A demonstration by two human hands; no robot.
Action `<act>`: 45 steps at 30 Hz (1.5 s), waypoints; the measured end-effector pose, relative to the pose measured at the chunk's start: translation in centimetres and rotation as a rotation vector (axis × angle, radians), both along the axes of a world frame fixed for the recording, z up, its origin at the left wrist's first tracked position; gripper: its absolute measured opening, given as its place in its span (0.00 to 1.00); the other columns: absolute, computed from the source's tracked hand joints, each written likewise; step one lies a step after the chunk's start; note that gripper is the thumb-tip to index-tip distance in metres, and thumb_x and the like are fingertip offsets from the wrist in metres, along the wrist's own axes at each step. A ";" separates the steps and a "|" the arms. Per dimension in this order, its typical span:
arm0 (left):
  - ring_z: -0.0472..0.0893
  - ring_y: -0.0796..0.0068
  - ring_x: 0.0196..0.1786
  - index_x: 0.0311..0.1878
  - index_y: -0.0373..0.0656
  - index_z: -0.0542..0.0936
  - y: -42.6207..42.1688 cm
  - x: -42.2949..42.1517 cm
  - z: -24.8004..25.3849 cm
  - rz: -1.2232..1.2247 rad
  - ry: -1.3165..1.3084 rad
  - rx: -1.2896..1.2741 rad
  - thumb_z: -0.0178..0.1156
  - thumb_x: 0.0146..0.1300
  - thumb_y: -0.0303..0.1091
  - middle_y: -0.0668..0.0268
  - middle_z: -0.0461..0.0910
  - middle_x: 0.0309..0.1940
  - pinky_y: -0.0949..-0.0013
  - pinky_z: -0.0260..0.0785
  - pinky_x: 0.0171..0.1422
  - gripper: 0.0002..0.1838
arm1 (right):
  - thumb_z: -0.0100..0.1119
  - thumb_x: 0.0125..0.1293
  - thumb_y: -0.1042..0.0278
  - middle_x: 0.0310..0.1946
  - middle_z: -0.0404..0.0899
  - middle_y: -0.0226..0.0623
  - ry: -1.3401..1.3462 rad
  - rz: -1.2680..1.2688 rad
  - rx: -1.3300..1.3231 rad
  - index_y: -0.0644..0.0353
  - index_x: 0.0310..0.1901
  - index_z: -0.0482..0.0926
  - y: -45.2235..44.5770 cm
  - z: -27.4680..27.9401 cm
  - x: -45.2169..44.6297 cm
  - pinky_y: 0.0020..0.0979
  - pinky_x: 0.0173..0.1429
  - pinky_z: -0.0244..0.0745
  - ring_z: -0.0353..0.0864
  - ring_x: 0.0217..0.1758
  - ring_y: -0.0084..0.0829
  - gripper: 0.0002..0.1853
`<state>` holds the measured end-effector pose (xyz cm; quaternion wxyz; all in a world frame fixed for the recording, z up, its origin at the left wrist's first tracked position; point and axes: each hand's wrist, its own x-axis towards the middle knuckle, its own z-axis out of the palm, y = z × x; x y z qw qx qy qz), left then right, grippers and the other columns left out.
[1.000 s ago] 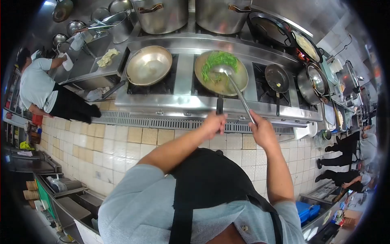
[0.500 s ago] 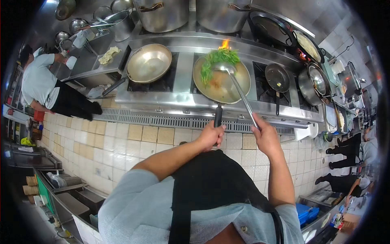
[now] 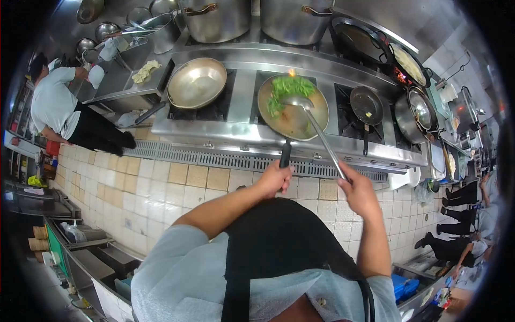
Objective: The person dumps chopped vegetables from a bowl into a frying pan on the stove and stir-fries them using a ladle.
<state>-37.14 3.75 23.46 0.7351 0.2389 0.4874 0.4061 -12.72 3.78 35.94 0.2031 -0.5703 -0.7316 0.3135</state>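
Observation:
My left hand (image 3: 276,180) is closed round the black handle of a frying pan (image 3: 300,127) over a burner. Leafy greens (image 3: 292,86) lie in the far part of this pan, with a small flame (image 3: 291,72) behind its far rim. My right hand (image 3: 358,189) grips the long metal handle of a ladle (image 3: 320,131). The ladle's bowl rests against the near side of the greens. Browned liquid or residue shows on the pan's bottom nearer to me.
A wide pan (image 3: 197,86) sits on the left burner, a small black pan (image 3: 366,106) on the right one. Large stockpots (image 3: 214,24) stand behind. A person (image 3: 56,104) stands at the left counter; several people are at far right. A floor grate (image 3: 214,159) runs below the stove.
The greens have dropped from the far rim into the pan, and the flame has shrunk. The pan has tilted slightly. My right hand has moved a little down and right with the ladle.

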 end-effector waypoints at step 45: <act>0.67 0.82 0.16 0.36 0.46 0.66 3.5 -1.1 0.4 -0.047 -0.018 0.005 0.57 0.69 0.36 0.73 0.67 0.21 0.69 0.62 0.17 0.11 | 0.62 0.65 0.72 0.30 0.80 0.43 -0.141 0.065 -0.225 0.51 0.67 0.72 0.4 3.5 4.2 0.35 0.38 0.75 0.79 0.28 0.37 0.28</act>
